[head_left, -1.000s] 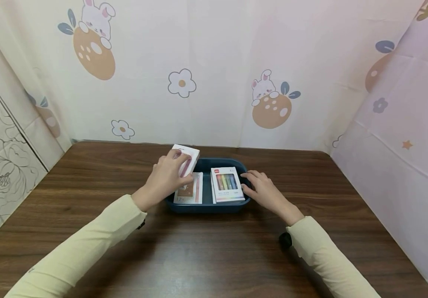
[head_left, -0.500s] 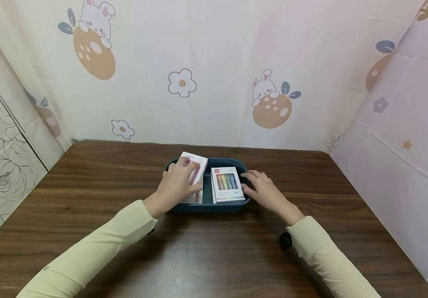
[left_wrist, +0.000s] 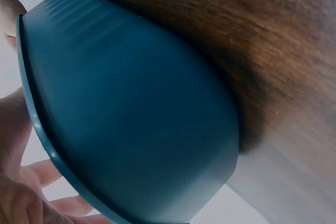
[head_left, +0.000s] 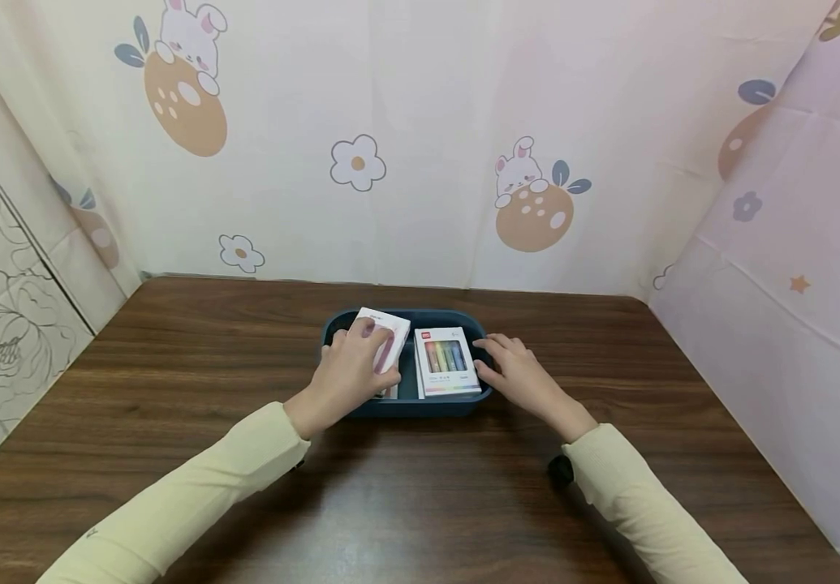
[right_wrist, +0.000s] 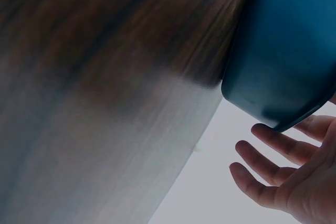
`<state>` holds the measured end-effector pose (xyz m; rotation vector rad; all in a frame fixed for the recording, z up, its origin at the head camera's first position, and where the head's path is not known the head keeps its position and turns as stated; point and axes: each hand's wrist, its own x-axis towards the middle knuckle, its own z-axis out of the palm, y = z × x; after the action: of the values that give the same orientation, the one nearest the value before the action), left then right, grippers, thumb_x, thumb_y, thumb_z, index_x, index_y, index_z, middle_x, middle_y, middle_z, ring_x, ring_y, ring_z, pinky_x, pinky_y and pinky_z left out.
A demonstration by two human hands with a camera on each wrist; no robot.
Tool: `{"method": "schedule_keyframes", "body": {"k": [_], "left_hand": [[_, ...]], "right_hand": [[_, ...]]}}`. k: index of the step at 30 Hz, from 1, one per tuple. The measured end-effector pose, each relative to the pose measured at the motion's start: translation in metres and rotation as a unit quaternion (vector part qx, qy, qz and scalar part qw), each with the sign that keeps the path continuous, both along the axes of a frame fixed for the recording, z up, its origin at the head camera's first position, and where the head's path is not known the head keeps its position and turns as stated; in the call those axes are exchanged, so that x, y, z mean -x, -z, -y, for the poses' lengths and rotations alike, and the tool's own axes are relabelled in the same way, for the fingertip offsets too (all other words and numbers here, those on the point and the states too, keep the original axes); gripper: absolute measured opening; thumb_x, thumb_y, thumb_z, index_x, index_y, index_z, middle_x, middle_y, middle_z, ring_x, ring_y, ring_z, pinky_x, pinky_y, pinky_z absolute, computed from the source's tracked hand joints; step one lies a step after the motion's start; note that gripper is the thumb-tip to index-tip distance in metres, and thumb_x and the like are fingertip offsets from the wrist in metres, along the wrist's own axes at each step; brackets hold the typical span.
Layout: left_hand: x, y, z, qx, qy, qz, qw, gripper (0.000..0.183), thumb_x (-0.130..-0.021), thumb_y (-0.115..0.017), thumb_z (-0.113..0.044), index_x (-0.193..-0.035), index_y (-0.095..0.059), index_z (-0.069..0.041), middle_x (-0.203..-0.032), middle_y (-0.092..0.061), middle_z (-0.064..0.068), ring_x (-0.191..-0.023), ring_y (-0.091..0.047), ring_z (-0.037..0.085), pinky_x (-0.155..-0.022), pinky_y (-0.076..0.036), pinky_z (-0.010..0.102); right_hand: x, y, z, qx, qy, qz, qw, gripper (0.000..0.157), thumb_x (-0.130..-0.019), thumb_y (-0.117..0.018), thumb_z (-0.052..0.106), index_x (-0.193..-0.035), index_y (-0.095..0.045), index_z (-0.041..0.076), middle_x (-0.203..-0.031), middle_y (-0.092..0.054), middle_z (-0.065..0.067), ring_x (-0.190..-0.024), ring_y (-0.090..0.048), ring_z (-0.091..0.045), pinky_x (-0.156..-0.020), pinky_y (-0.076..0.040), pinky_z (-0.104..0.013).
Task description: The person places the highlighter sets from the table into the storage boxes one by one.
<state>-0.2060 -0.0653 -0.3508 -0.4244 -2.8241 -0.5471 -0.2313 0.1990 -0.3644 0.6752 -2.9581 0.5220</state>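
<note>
My left hand [head_left: 350,369] grips a white box [head_left: 396,328] with a purple-pink strip, thumb on its near side. It holds the box slightly tilted, low over the left half of a dark blue plastic bin [head_left: 407,389]. Beneath it another flat pack lies in the bin, mostly hidden by the hand. A white box of coloured crayons [head_left: 449,362] lies in the right half. My right hand [head_left: 518,371] is at the bin's right end, fingertips right at the rim; the right wrist view shows its fingers [right_wrist: 257,182] spread loosely beside the blue wall.
The bin stands on a dark wood-grain table [head_left: 420,495], towards its back edge. Behind it hangs a pale curtain [head_left: 434,227] with rabbit and flower prints. A similar printed cloth [head_left: 777,324] runs along the right side.
My left hand has moved right and down with the white box, from above the bin's back left into its left half, covering the flat pack there. The right hand has stayed put.
</note>
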Motion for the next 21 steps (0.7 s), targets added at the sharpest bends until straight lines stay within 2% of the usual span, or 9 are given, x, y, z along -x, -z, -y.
{"method": "schedule_keyframes", "body": {"k": [10, 21], "left_hand": [[0.0002, 0.0058, -0.0004, 0.005, -0.018, 0.022, 0.9996, 0.048, -0.076, -0.067, -0.038, -0.118, -0.058, -0.016, -0.126, -0.048, 0.014, -0.092, -0.052, 0.035, -0.071, -0.049, 0.052], [0.0036, 0.0072, -0.0020, 0.016, -0.035, 0.029, 0.9988, 0.051, -0.076, -0.067, -0.040, -0.118, -0.058, -0.013, -0.124, -0.050, 0.017, -0.087, -0.053, 0.035, -0.069, -0.051, 0.051]], "right_hand": [[-0.0007, -0.0001, 0.0005, 0.005, 0.002, 0.000, 1.000, 0.042, -0.093, -0.049, 0.029, -0.128, -0.051, 0.006, -0.133, -0.046, -0.018, -0.121, -0.042, -0.039, -0.097, -0.033, -0.059], [-0.0004, 0.0004, -0.0002, 0.006, 0.001, -0.001, 1.000, 0.042, -0.093, -0.049, 0.029, -0.128, -0.050, 0.006, -0.133, -0.046, -0.019, -0.122, -0.042, -0.039, -0.097, -0.034, -0.059]]}}
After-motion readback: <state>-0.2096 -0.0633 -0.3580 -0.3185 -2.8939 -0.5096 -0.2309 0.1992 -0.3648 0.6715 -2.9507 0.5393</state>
